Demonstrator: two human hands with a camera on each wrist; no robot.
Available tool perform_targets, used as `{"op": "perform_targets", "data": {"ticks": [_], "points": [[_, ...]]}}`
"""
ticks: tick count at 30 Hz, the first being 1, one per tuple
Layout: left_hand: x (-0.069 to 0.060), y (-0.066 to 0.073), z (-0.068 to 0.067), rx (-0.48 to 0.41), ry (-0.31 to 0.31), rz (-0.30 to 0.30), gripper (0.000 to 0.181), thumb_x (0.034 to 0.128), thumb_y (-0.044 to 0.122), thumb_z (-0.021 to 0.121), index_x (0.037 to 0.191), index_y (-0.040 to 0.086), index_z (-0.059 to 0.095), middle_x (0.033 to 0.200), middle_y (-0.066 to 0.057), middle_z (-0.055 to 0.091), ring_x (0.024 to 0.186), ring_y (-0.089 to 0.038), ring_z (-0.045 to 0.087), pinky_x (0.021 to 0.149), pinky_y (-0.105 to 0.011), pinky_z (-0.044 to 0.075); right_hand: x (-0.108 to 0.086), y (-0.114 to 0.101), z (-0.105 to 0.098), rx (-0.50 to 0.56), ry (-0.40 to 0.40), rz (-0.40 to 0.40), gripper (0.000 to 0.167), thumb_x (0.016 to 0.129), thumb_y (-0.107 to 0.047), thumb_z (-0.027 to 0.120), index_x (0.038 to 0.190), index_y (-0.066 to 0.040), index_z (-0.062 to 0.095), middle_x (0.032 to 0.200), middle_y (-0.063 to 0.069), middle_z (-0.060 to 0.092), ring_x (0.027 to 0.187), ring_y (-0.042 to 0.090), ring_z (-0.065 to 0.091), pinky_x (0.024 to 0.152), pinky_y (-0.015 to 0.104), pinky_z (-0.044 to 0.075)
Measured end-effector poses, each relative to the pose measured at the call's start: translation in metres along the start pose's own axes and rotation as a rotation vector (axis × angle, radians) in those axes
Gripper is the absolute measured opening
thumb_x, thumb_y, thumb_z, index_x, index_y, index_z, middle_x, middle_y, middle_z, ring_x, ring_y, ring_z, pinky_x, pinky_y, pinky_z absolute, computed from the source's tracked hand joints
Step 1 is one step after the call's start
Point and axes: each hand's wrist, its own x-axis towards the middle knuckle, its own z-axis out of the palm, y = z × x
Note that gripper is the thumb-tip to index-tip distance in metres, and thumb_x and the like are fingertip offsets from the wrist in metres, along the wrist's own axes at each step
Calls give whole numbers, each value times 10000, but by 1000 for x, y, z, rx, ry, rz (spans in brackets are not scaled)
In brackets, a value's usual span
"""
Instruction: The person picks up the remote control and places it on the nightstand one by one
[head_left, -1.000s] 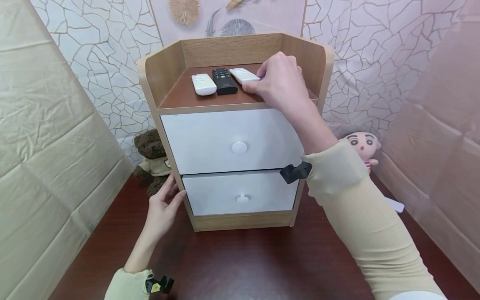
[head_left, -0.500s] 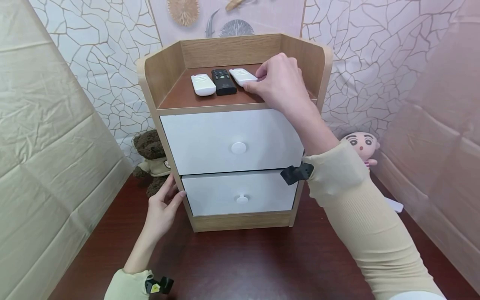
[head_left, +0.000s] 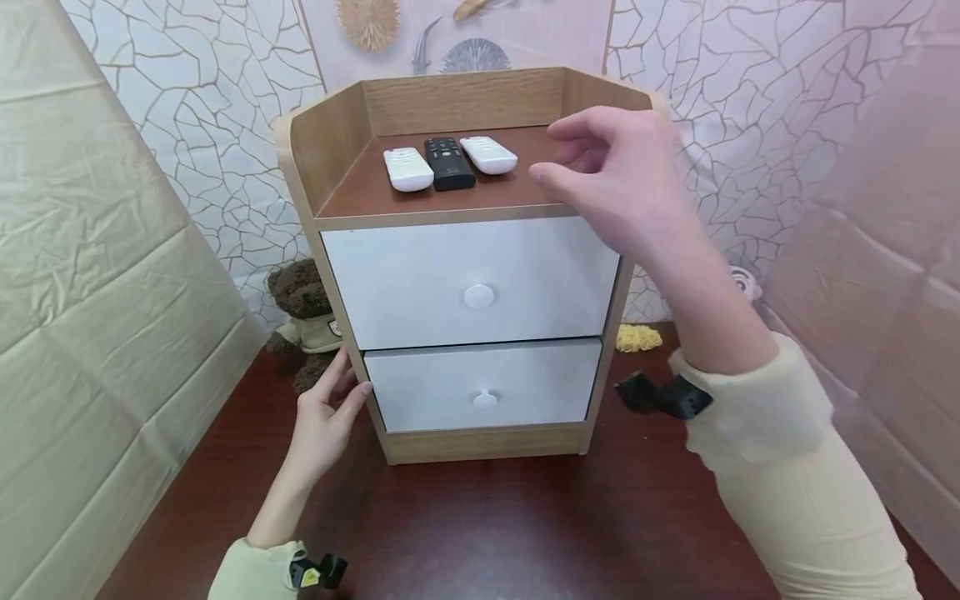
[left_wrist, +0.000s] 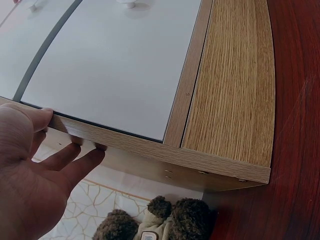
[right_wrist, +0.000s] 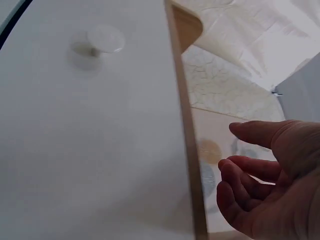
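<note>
My left hand [head_left: 327,417] touches the lower left edge of a small wooden cabinet [head_left: 487,444]. In the left wrist view, the thumb rests on the front frame and the fingers lie against the outer side panel. Two white remote controls, one at left [head_left: 408,170] and one at right [head_left: 489,156], lie on the cabinet's brown top with a black remote control [head_left: 449,164] between them. My right hand [head_left: 626,171] hovers right of the right white remote, apart from it. It holds nothing; thumb and fingers are spread apart in the right wrist view [right_wrist: 280,175].
White upper [head_left: 420,275] and lower [head_left: 420,383] drawers are closed, each with a round knob. A brown teddy bear [head_left: 300,292] sits left of the cabinet. A yellow item [head_left: 637,337] lies on the right; a doll [head_left: 744,283] is mostly hidden behind my right arm.
My right hand has let go of the right white remote and moved right, away from it. The yellow item has come into view. My left hand stays on the cabinet edge.
</note>
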Motion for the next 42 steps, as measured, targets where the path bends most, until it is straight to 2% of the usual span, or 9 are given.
{"op": "perform_targets", "data": {"ticks": [9,12,14,19,21,24,30,33,42], "points": [[-1,2,-1,-2,1,-5,640,1000,-34,634,1565,-50,335,1459,-272,509,1262,-377,562,883,-116,487,-45,31,-31,148,148,-110,342,920,-223,795,1238,-102,758,965,-17,717,850,124,650,757,171,483],[-1,2,0,-4,4,-6,640,998,-38,634,1561,-62,332,1469,-277,496,1265,-380,556,889,-117,485,-57,50,-36,209,203,-122,317,920,-171,791,1230,-110,766,954,-8,719,847,138,652,773,178,485],[-1,2,0,-5,6,-9,641,998,-37,635,1560,-70,328,1475,-281,488,1267,-381,554,893,-117,482,-63,66,-39,346,222,-127,322,908,-89,793,1227,-65,760,953,40,723,853,177,647,789,188,491],[-3,2,1,-5,6,-26,641,1002,-30,632,1559,-81,319,1498,-280,462,1281,-375,541,902,-115,475,-75,113,-48,453,279,-135,361,881,54,761,1239,17,730,958,28,742,864,155,674,825,159,507],[-3,2,1,-10,6,-28,639,1003,-31,630,1557,-85,318,1506,-279,451,1286,-376,536,904,-118,475,-81,135,-52,409,302,-115,364,884,68,743,1244,17,728,961,-17,748,868,108,685,832,139,506],[-2,2,1,-16,4,-26,639,1003,-33,630,1558,-81,319,1521,-271,436,1298,-372,527,908,-120,474,-91,171,-55,466,323,-69,368,865,117,735,1228,64,715,955,-24,754,886,88,690,830,121,505],[-1,2,1,-19,-5,-24,639,1004,-33,626,1568,-53,326,1505,-259,464,1301,-368,532,907,-122,479,-115,249,-55,253,301,107,427,896,21,765,1316,-14,693,1008,-203,716,953,-33,658,821,61,469],[-1,2,1,-17,-7,-29,642,1002,-40,626,1569,-51,326,1475,-268,496,1285,-381,543,898,-120,484,-124,283,-55,208,287,170,437,906,-21,773,1334,-45,689,1023,-265,690,966,-77,632,810,40,446],[-1,0,1,-25,-3,-27,647,1001,-37,630,1571,-47,325,1493,-258,484,1285,-383,541,911,-135,486,-146,356,-56,209,233,284,455,916,-73,783,1357,-124,686,977,-345,667,893,-174,608,761,16,425]]}}
